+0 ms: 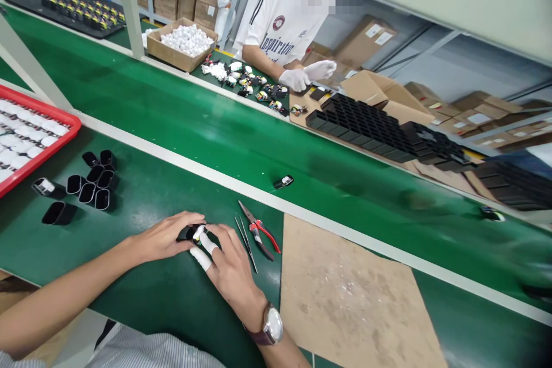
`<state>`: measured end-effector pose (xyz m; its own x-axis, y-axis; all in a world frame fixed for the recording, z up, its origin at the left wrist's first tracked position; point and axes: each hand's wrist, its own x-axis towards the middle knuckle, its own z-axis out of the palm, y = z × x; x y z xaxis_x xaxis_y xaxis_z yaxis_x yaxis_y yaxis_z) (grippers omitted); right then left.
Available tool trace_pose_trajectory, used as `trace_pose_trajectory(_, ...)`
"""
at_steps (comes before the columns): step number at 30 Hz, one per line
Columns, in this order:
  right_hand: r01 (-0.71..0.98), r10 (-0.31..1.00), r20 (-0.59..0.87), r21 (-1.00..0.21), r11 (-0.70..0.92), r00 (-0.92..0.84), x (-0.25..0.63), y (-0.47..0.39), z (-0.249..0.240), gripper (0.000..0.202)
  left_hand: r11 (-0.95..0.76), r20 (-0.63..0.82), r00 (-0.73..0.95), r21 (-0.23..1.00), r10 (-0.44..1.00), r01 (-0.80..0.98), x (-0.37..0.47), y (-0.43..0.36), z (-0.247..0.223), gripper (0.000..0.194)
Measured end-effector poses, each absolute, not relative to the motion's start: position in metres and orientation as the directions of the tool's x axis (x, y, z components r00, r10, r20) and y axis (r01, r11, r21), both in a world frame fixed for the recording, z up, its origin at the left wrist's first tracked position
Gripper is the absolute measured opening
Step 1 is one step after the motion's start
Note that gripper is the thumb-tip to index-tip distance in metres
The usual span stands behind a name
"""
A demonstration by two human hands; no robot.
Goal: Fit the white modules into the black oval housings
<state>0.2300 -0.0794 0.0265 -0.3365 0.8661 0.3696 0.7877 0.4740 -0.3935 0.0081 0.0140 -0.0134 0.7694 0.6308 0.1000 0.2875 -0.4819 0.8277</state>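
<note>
Low over the green bench, my left hand (161,238) grips a small black plastic case (185,234) from the left side. My right hand (235,264), with white finger cots on two fingers and a watch on the wrist, closes on a small white-covered part (199,233) at the case's opening. How deep that part sits in the case is hidden by my fingers. Tweezers (246,244) and red-handled pliers (260,231) lie just right of my right hand. Several black cases (87,192) stand to the left, and one nearby case (45,186) has something white in it.
A red tray (74,125) of white-covered parts sits at far left. Beyond the pale rail (207,169) runs a green conveyor belt (224,132) carrying a filled case (284,181). Brown cardboard (345,293) covers the bench at right. Across the belt, a co-worker's gloved hands (307,75) are near black cases (366,126).
</note>
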Motion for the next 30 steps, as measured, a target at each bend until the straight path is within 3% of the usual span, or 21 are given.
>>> trace_pose_trajectory(5,0.795,0.888,0.318,-0.412,0.445,-0.333,0.223,-0.07,0.027,0.028,-0.466,0.099,0.753,0.835,0.65,0.292,0.005,0.016,-0.011,0.064)
trace_pose_trajectory(8,0.803,0.885,0.37,-0.414,0.43,-0.283,0.235,-0.078,0.028,0.031,-0.479,0.083,0.758,0.818,0.647,0.319,0.003,0.015,0.0,0.062)
trace_pose_trajectory(14,0.982,0.909,0.412,-0.14,0.128,-0.059,0.274,-0.117,0.002,0.038,-0.676,0.296,0.784,0.708,0.546,0.203,0.0,0.021,0.009,0.016)
trace_pose_trajectory(17,0.995,0.928,0.369,-0.065,0.074,-0.045,0.282,-0.124,-0.012,0.038,-0.715,0.418,0.756,0.693,0.504,0.093,0.002,0.026,0.0,0.008)
trace_pose_trajectory(20,0.989,0.925,0.376,-0.103,0.104,-0.058,0.28,-0.118,-0.01,0.037,-0.702,0.479,0.715,0.712,0.509,0.023,0.004,0.026,-0.008,0.007)
trace_pose_trajectory(25,0.913,0.926,0.348,-0.313,0.263,-0.147,0.263,-0.11,0.02,0.032,-0.654,0.448,0.706,0.756,0.548,0.028,0.007,0.018,-0.011,0.011)
trace_pose_trajectory(30,0.937,0.91,0.339,-0.165,0.309,-0.24,0.252,-0.111,0.036,0.026,-0.576,0.324,0.686,0.8,0.651,0.169,0.005,0.01,-0.019,0.025)
